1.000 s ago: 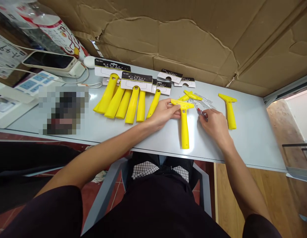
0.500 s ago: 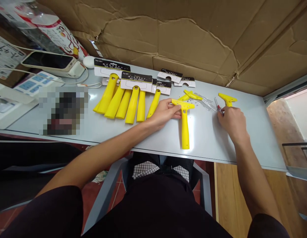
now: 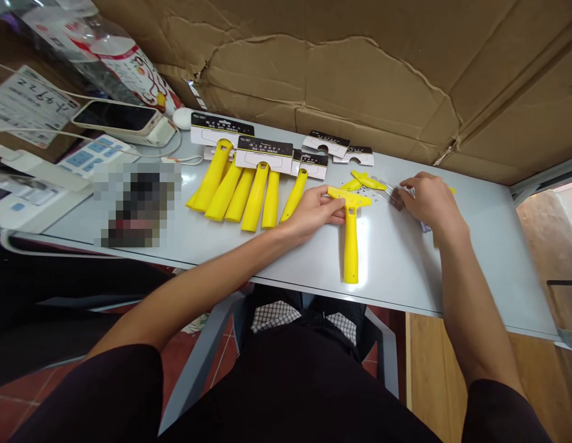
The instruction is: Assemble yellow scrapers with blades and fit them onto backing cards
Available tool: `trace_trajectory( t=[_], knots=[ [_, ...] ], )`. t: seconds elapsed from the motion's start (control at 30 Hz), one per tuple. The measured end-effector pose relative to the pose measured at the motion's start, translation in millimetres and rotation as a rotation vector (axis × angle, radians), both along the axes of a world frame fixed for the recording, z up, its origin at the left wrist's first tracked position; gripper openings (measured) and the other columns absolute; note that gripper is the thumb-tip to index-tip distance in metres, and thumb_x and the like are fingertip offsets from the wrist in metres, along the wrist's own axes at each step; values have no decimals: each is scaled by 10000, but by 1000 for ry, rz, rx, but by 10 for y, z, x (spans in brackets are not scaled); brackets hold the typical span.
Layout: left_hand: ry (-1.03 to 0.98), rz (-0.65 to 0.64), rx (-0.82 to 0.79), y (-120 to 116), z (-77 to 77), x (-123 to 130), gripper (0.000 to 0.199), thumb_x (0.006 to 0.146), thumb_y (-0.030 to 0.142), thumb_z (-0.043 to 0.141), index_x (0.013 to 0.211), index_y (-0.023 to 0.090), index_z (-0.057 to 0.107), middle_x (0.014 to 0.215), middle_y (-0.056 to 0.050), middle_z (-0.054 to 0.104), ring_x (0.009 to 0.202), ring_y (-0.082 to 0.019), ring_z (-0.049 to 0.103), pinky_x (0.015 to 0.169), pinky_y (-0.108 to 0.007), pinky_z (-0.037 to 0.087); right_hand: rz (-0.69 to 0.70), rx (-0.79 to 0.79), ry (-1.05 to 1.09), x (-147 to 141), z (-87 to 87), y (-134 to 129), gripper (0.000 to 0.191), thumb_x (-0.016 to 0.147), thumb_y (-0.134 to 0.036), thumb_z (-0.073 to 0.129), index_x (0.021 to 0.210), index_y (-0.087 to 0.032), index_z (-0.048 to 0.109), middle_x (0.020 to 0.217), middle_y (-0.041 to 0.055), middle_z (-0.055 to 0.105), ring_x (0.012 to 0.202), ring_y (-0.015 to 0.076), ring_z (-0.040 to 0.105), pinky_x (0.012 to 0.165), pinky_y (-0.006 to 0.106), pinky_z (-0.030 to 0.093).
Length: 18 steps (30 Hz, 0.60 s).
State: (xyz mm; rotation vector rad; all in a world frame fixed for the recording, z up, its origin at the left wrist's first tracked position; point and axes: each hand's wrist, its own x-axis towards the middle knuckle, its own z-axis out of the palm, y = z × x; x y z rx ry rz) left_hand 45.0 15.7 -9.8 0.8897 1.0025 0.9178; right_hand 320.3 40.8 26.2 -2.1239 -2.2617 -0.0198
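Observation:
My left hand [image 3: 316, 212] pinches the head of a yellow scraper [image 3: 351, 240]. The scraper's crosspiece lies at my fingertips, and its handle points toward the table's front edge. My right hand [image 3: 431, 200], fingers curled, is closed around a screwdriver, whose clear purplish handle [image 3: 425, 227] shows under the palm; the front of the tool is blurred. A second yellow scraper [image 3: 452, 191] is mostly hidden behind that hand. Between the hands and farther back lie yellow plastic head pieces [image 3: 366, 179], small scattered screws [image 3: 369, 195] and a clear plastic bag [image 3: 382, 186].
Several yellow handles [image 3: 251, 200] with black-and-white cards [image 3: 265, 151] lie left of centre. Loose cards [image 3: 327, 143] rest near the cardboard wall [image 3: 360, 80]. A phone [image 3: 117, 117], a power strip [image 3: 90, 154], cables and bottles [image 3: 124, 61] crowd the left end of the table.
My right hand has lifted the screwdriver and turned, moving over the second scraper. My left hand keeps its hold on the scraper. The whole view has shifted slightly.

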Motion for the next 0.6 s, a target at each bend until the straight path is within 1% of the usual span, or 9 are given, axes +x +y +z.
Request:
trace_trajectory(
  t=[0.13, 0.2, 0.3, 0.4, 0.47, 0.6],
  knots=[
    [0, -23, 1, -14, -3, -9, 56, 997, 112, 680, 1047, 139, 677, 947, -134, 832, 859, -215, 812, 810, -360, 654, 32, -11, 52, 12, -105, 14, 307, 992, -246, 546, 1019, -214, 850, 1164, 146, 734, 922, 275, 657, 773, 396, 442],
    [8, -27, -3, -20, -1, -8, 47, 995, 112, 685, 1029, 143, 678, 941, -131, 829, 862, -218, 812, 807, -355, 652, 21, 4, 69, 35, -138, -19, 289, 987, -231, 556, 965, -207, 843, 1127, 144, 729, 910, 271, 648, 767, 392, 431],
    [12, -27, -9, -24, 2, -4, 43, 991, 115, 694, 1022, 140, 676, 935, -131, 826, 841, -214, 810, 790, -344, 652, -2, 22, 96, 73, -160, -46, 226, 959, -216, 605, 948, -195, 830, 1085, 142, 741, 922, 282, 649, 754, 385, 426],
    [-1, -30, -5, -25, 1, -5, 61, 987, 118, 698, 1042, 129, 676, 950, -140, 825, 854, -218, 810, 793, -347, 653, -15, 39, 152, 120, -179, -42, 169, 927, -189, 646, 913, -196, 815, 998, 127, 773, 914, 294, 659, 766, 388, 450],
    [-3, -29, -2, -25, -1, -7, 70, 986, 113, 698, 1053, 119, 678, 952, -145, 824, 849, -217, 808, 803, -357, 655, -10, 53, 204, 158, -197, -38, 191, 920, -159, 631, 923, -198, 818, 956, 115, 794, 914, 301, 672, 802, 399, 478],
    [2, -20, 1, -26, -1, -10, 63, 985, 110, 706, 1043, 112, 684, 940, -141, 824, 813, -200, 799, 795, -342, 648, 0, 84, 250, 225, -237, -40, 286, 919, -132, 575, 1027, -171, 838, 952, 121, 817, 917, 313, 696, 850, 418, 517]
  ],
)
